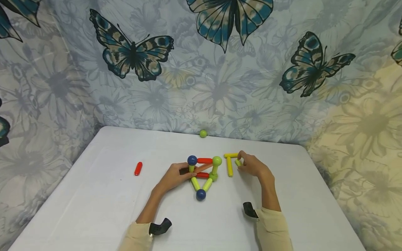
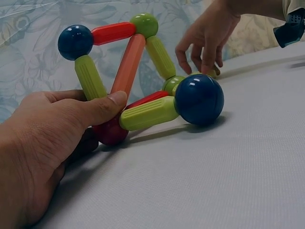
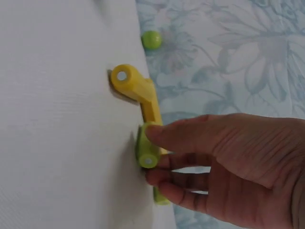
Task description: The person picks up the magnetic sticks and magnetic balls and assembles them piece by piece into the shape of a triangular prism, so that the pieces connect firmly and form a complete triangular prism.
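Note:
My left hand [image 1: 175, 177] grips a frame of magnetic sticks and balls at its left corner. In the left wrist view, the thumb lies over a dark red ball [image 2: 113, 132] and the foot of an orange stick [image 2: 129, 64]. Blue balls [image 1: 201, 194], green balls [image 1: 217, 160], red sticks [image 1: 205, 160] and yellow-green sticks [image 2: 150, 113] make up the rest. Right of the frame, my right hand [image 1: 253, 166] pinches a loose yellow-green stick [image 3: 148, 148] between thumb and fingers, low over the table. Another yellow-green piece [image 3: 161, 196] shows partly behind those fingers.
Two yellow sticks [image 1: 230, 167] lie by the right hand, one across the end of the other. A loose red stick [image 1: 138, 168] lies to the left on the white table [image 1: 94, 195]. One green ball [image 1: 203, 133] sits at the back edge, against the butterfly-patterned cloth [image 1: 220, 87].

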Motion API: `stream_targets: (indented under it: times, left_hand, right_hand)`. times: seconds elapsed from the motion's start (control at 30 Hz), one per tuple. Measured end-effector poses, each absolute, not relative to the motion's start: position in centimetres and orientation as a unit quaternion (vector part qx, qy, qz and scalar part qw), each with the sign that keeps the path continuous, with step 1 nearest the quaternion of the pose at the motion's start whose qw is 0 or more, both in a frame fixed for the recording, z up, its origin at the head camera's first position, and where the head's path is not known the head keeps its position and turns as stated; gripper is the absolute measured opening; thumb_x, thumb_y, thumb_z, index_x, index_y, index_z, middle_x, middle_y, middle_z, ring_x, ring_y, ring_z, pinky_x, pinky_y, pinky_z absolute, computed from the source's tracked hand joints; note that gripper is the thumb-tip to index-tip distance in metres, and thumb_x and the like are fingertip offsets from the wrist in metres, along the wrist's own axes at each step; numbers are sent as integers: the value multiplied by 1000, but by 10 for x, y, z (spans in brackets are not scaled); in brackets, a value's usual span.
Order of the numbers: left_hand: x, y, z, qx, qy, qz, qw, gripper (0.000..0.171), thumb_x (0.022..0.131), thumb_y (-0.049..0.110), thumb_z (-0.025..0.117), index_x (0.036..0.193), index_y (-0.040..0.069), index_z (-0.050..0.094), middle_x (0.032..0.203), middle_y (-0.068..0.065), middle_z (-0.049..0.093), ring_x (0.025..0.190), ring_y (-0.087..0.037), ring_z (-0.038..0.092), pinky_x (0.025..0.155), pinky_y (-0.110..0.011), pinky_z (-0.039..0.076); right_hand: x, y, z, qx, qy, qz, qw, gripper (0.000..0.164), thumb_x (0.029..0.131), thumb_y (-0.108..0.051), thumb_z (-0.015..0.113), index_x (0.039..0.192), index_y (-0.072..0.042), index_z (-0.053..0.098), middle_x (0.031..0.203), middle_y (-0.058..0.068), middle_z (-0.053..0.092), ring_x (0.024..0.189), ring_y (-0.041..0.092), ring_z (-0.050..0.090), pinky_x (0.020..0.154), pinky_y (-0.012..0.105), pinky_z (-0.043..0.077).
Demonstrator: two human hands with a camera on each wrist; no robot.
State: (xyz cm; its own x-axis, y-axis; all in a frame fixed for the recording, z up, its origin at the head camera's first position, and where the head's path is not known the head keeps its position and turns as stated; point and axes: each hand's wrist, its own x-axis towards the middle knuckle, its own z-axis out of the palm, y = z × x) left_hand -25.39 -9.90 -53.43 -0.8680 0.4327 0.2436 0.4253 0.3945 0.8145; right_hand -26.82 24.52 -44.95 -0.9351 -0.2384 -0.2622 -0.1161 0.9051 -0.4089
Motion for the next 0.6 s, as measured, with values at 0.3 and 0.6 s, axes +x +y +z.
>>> stream_targets:
  times: [0.3,0.6]
  left_hand:
    - [-255,-97,-533,245,835,491,33,27,95,30,78,119,18,74,109,3,75,100,-13,63,97,-31,53]
    - [-254,-98,-532,242,838,489,20,27,95,30,78,117,15,74,106,1,75,97,-12,62,93,-30,54]
  right_hand:
    - [-263,243,-441,-107,960,-205,160,45,100,-7,61,142,6,49,98,13,62,85,22,55,77,36,48]
    - [-242,231,-395,-248,916,-305,79,30,92,-1,68,120,-4,59,101,7,68,90,17,61,77,28,54]
